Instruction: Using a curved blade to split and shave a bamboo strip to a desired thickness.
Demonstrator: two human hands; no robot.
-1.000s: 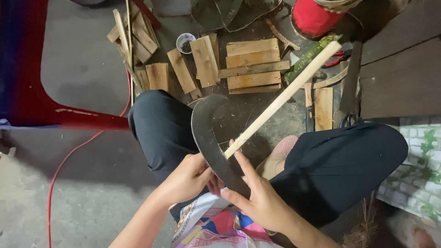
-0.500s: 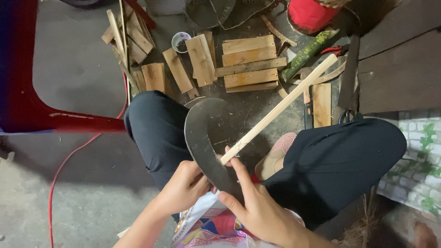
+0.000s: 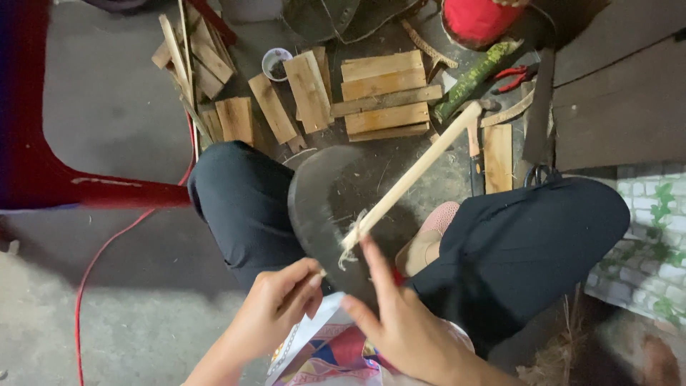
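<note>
Seated person's left hand (image 3: 275,304) pinches a pale wooden stick (image 3: 411,177) at its near end. Right hand (image 3: 400,325) grips a dark curved blade (image 3: 318,214), shaving it. Wooden offcuts (image 3: 379,93) lie on the floor (image 3: 107,107) beyond.

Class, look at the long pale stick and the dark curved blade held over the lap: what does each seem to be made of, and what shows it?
Long pale stick: likely bamboo or wood, raw and matt; pale fibres curl off where it meets the blade. Dark curved blade: probably metal, dull blackish, thin with a smooth curved edge.

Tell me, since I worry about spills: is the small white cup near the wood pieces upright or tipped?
Upright: the small white cup shows its round open mouth, with dark contents inside.
</note>
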